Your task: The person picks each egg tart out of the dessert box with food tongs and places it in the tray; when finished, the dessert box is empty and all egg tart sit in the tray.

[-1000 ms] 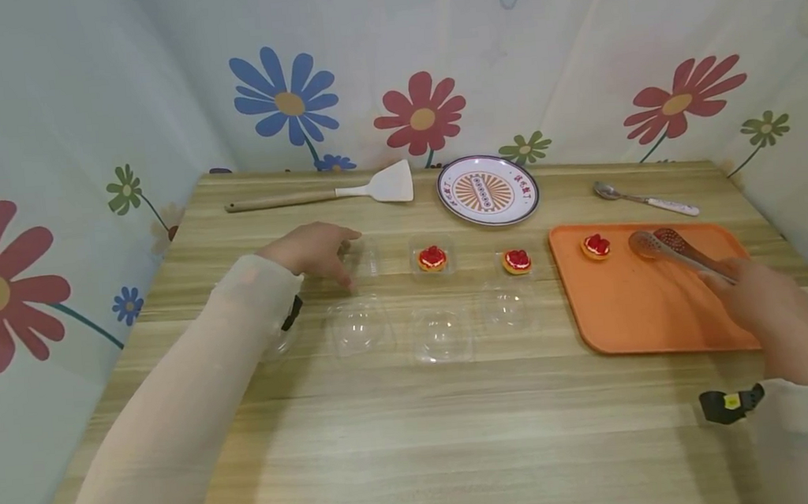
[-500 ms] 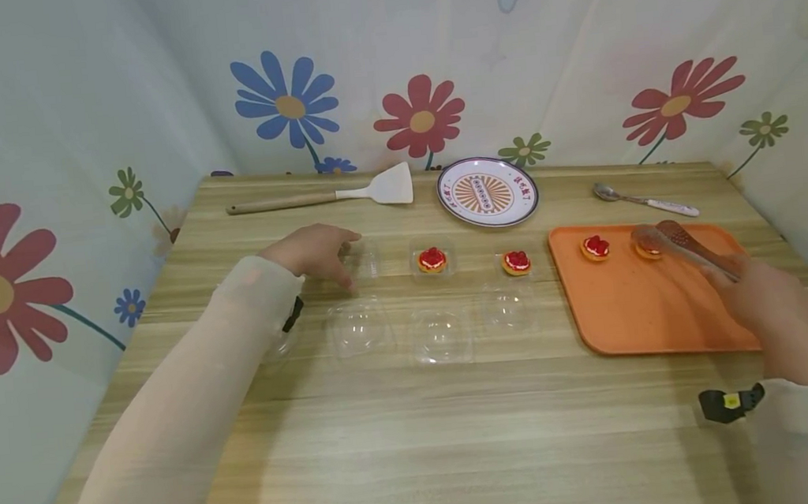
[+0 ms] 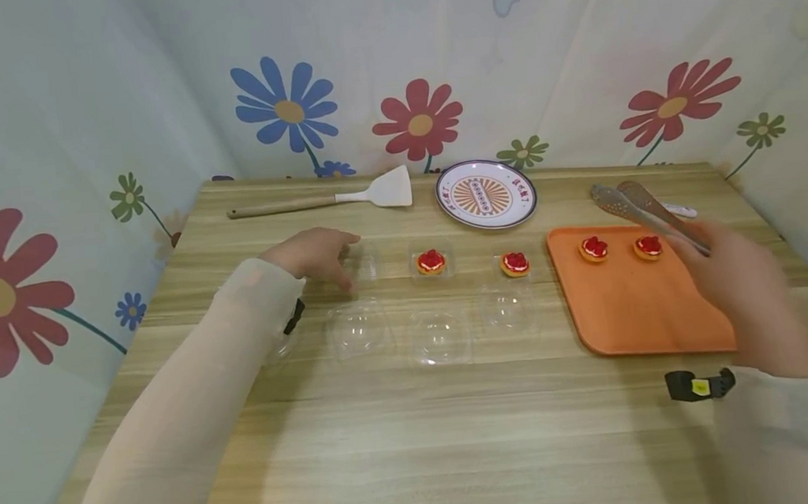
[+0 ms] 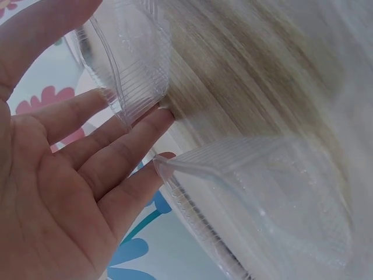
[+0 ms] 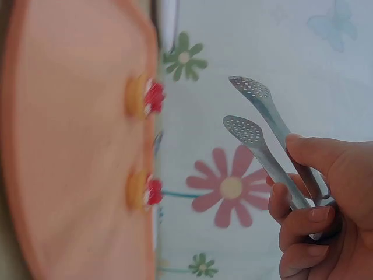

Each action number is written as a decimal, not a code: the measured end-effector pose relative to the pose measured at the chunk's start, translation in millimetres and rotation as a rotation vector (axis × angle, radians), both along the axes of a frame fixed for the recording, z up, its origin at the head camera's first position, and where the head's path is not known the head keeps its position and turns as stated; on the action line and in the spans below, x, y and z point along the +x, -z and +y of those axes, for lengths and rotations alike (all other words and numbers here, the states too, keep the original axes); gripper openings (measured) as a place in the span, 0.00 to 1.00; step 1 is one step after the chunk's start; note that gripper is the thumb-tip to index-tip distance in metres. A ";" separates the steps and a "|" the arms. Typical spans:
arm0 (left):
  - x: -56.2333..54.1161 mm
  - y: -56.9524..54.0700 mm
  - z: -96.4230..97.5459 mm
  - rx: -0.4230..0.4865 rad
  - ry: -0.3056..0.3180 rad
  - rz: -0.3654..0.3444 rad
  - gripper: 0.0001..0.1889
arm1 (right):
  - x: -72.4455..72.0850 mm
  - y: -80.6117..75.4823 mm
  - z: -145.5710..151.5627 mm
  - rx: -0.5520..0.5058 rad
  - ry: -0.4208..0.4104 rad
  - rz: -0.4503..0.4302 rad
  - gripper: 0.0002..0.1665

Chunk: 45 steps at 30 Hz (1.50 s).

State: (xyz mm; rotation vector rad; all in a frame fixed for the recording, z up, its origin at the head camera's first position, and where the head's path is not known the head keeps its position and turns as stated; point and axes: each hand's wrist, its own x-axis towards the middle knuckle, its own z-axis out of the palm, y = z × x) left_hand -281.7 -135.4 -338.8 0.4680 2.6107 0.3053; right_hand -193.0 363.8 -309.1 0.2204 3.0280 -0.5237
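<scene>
My right hand (image 3: 742,289) grips metal tongs (image 5: 265,125) with perforated tips, which stand apart with nothing between them. In the head view the tongs are over the back edge of an orange tray (image 3: 637,321). Two red-topped tarts lie there, a left tart (image 3: 593,249) and a right tart (image 3: 648,247). My left hand (image 3: 315,256) has its fingers extended, fingertips right at a clear plastic container (image 4: 143,87). Another clear plastic piece (image 4: 262,192) is beside its fingers in the left wrist view. Two more tarts, one in the middle (image 3: 431,262) and one near the tray (image 3: 515,264), sit in clear containers.
Clear domed lids, among them a left lid (image 3: 358,331), a middle lid (image 3: 441,336) and a right lid (image 3: 506,307), lie in front of the containers. A spatula (image 3: 343,197), a plate (image 3: 486,194) and a partly covered spoon (image 3: 682,210) are at the back.
My right hand has lifted the tongs off the right tart and moved them up and left, still apart; that tart stays on the tray. The left hand has hardly moved.
</scene>
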 end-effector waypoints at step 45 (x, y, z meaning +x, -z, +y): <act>-6.3 -11.4 95.7 -0.003 0.086 0.051 0.44 | -6.8 22.7 -179.8 0.069 -0.383 0.013 0.29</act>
